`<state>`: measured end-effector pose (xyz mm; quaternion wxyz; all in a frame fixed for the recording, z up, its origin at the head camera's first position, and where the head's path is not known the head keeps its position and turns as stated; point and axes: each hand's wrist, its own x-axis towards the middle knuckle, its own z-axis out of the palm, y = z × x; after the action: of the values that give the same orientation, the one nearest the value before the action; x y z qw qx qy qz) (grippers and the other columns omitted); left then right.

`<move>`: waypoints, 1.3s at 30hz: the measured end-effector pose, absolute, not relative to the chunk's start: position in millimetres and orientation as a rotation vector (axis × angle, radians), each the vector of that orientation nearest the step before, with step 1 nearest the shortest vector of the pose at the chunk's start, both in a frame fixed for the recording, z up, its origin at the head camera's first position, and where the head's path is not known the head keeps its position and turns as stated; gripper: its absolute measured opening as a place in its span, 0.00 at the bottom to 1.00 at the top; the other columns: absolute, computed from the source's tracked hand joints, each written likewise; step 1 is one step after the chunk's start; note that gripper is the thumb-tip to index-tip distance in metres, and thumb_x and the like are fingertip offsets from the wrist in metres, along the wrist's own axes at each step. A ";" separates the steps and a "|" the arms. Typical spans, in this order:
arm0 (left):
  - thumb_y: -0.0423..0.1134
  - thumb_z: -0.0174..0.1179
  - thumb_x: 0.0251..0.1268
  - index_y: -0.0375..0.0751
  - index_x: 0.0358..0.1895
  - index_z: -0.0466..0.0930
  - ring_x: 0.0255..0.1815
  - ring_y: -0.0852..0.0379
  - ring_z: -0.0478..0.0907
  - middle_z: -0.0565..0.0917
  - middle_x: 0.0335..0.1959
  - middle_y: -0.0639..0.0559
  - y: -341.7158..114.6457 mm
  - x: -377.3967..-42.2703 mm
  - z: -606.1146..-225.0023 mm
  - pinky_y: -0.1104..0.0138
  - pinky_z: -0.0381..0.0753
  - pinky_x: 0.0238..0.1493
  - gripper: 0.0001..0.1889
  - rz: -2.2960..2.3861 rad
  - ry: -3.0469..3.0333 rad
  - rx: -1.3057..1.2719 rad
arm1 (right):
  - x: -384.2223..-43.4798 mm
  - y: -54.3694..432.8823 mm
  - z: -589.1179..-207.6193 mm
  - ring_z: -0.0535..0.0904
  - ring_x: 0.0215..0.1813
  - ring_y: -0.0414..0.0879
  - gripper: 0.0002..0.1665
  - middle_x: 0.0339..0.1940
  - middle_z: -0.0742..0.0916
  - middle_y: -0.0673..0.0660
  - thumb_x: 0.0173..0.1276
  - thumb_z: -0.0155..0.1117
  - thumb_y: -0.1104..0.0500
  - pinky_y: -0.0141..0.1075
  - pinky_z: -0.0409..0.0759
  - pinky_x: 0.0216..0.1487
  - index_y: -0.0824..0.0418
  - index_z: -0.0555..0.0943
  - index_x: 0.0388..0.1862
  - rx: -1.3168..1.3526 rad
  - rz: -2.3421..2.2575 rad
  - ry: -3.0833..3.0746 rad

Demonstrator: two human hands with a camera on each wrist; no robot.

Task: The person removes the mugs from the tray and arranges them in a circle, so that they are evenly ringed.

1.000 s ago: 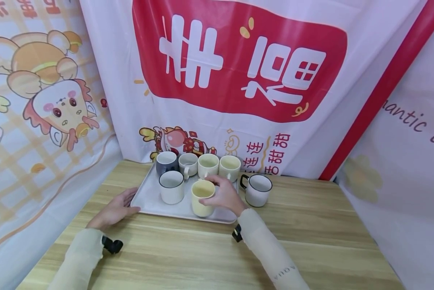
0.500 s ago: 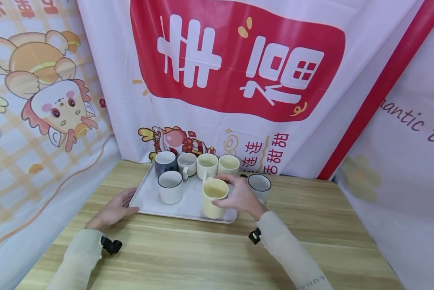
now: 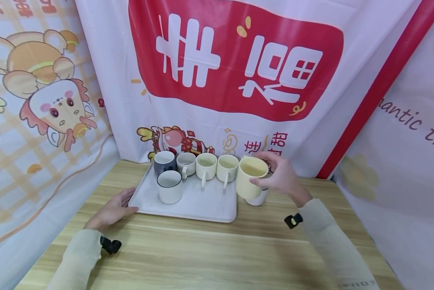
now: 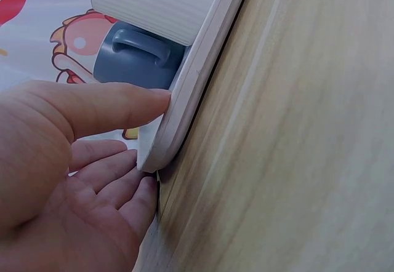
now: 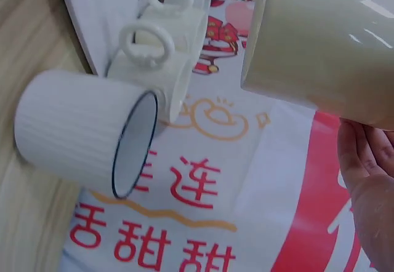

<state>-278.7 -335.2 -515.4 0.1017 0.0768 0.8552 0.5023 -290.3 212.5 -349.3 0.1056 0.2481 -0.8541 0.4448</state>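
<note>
My right hand grips a pale yellow mug, fingers and thumb around its side. The mug is lifted, mouth up, past the right edge of the white tray. It partly hides a white mug with a dark rim, which stands on the table. My left hand rests at the tray's front left corner, the thumb at the rim and the straight fingers against the outer side. On the tray stand a dark blue-grey mug, a ribbed white mug with a dark rim, and several pale cups.
The wooden table extends in front of the tray and to its right. A printed white and red curtain hangs close behind the mugs. Another printed sheet closes off the left side.
My right hand has lifted the yellow mug off the tray's front and carried it right and upward, beyond the tray's edge. The left hand and the tray stay in place.
</note>
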 end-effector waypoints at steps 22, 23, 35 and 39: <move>0.35 0.63 0.76 0.27 0.85 0.39 0.86 0.24 0.44 0.44 0.86 0.26 -334.6 -280.4 -513.6 0.34 0.51 0.86 0.47 1.441 2.545 0.167 | -294.3 334.8 -361.0 0.79 0.69 0.62 0.51 0.69 0.83 0.60 0.55 0.85 0.38 0.68 0.79 0.72 0.52 0.75 0.74 0.276 1.123 -2.712; 0.35 0.62 0.76 0.27 0.85 0.39 0.86 0.24 0.44 0.44 0.86 0.26 -334.5 -280.0 -512.7 0.34 0.51 0.86 0.47 1.439 2.546 0.167 | -296.2 337.3 -366.2 0.79 0.70 0.62 0.51 0.70 0.83 0.61 0.56 0.85 0.38 0.68 0.79 0.73 0.53 0.75 0.75 0.264 1.129 -2.720; 0.33 0.62 0.76 0.24 0.84 0.42 0.85 0.23 0.45 0.46 0.85 0.23 -333.3 -277.0 -512.2 0.33 0.52 0.85 0.45 1.476 2.537 0.194 | -322.7 345.0 -434.5 0.80 0.68 0.61 0.51 0.68 0.84 0.64 0.57 0.85 0.41 0.59 0.79 0.75 0.63 0.76 0.73 0.241 1.167 -2.738; 0.32 0.62 0.75 0.24 0.84 0.42 0.85 0.23 0.45 0.46 0.85 0.23 -332.8 -276.4 -513.3 0.33 0.51 0.85 0.45 1.494 2.526 0.186 | -327.3 345.2 -450.3 0.81 0.67 0.59 0.50 0.67 0.85 0.65 0.55 0.87 0.45 0.36 0.82 0.70 0.65 0.77 0.71 0.291 1.196 -2.713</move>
<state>-276.4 -332.8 -513.3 0.1003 0.0630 0.8547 0.5054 -327.3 345.2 -450.3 0.0810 0.0972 -0.9076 0.4003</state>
